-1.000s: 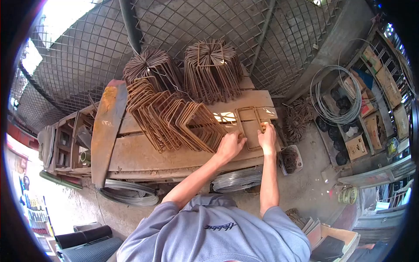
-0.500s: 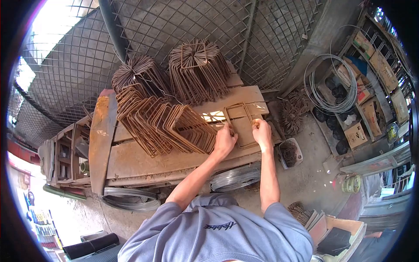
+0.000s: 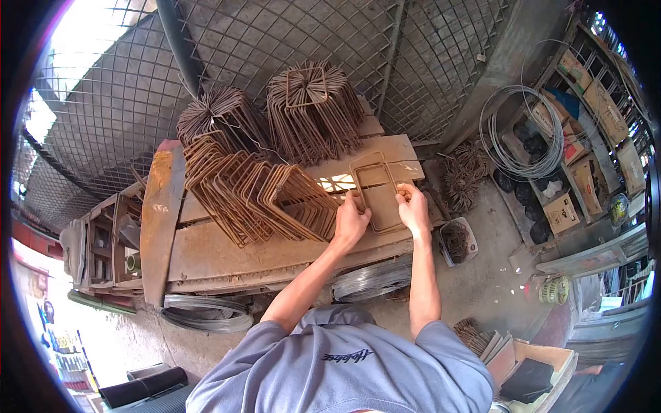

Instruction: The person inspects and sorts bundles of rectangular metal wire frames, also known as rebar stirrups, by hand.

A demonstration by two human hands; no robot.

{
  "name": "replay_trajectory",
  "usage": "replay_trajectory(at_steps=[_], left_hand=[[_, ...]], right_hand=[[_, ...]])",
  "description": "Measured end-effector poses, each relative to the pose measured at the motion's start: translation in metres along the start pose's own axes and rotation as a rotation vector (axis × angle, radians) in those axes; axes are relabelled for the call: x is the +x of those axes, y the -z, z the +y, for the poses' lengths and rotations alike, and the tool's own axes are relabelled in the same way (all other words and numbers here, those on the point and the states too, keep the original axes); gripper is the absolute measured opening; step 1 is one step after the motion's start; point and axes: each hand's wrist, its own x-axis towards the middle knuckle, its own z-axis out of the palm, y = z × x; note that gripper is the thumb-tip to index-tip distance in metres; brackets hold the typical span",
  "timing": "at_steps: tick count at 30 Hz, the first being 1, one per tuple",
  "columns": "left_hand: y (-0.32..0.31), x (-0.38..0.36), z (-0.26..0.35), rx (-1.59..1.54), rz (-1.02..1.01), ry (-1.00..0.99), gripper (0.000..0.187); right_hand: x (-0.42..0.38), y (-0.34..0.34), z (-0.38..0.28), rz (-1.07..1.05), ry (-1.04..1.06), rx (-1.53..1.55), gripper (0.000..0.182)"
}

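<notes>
A rectangular steel rebar stirrup (image 3: 390, 177) stands out over the right part of the wooden bench. My left hand (image 3: 352, 221) pinches its left side, and my right hand (image 3: 413, 208) is closed on its right side. Just left of my left hand, a leaning row of rusty stirrups (image 3: 265, 196) spreads across the bench. Behind that row, two round bundles of stirrups stand on the boards: one on the left (image 3: 219, 113), one in the middle (image 3: 308, 103).
The plank bench (image 3: 220, 258) has gaps between its boards. Wire coils (image 3: 206, 314) lie below its front edge. A white bucket (image 3: 457, 242) with wire stands to the right. A wire-mesh fence (image 3: 261, 38) rises behind. Shelves with boxes (image 3: 561, 212) line the right.
The stirrup in my hands has shifted and turned slightly, its far end now a little further up and left. Both hands keep hold of it and have moved only slightly.
</notes>
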Motion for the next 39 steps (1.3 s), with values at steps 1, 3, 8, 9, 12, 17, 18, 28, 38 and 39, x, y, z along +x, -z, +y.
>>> replay_trajectory(at_steps=[1, 3, 8, 9, 12, 17, 18, 28, 38, 39], left_hand=[[0.005, -0.003, 0.004, -0.049, 0.002, 0.013, 0.039], [0.014, -0.012, 0.012, -0.101, 0.005, 0.028, 0.04], [0.046, -0.036, 0.024, -0.347, -0.034, -0.01, 0.036], [0.051, -0.041, 0.023, -0.346, -0.03, -0.008, 0.036], [0.067, -0.053, 0.024, -0.401, 0.048, -0.104, 0.032], [0.105, -0.074, 0.035, -0.427, 0.103, -0.098, 0.03], [0.112, -0.078, 0.034, -0.42, 0.136, -0.136, 0.03], [0.135, -0.097, -0.005, -0.492, 0.302, -0.122, 0.027], [0.113, -0.087, -0.03, -0.453, 0.211, -0.061, 0.018], [0.112, -0.086, -0.029, -0.454, 0.208, -0.063, 0.018]], right_hand=[[0.0, 0.0, -0.002, 0.004, 0.004, 0.015, 0.026], [0.003, -0.001, 0.002, -0.003, 0.016, 0.092, 0.025], [0.0, -0.009, -0.007, -0.066, 0.067, 0.281, 0.025], [-0.001, -0.014, -0.011, -0.098, 0.085, 0.354, 0.025], [-0.003, -0.027, -0.028, -0.172, 0.1, 0.468, 0.025], [-0.012, -0.047, -0.073, -0.31, 0.164, 0.619, 0.024], [-0.014, -0.05, -0.082, -0.341, 0.199, 0.63, 0.023], [-0.022, -0.083, -0.114, -0.453, 0.327, 0.526, 0.02], [-0.018, -0.11, -0.059, -0.342, 0.34, 0.417, 0.024], [-0.018, -0.109, -0.058, -0.333, 0.319, 0.396, 0.023]])
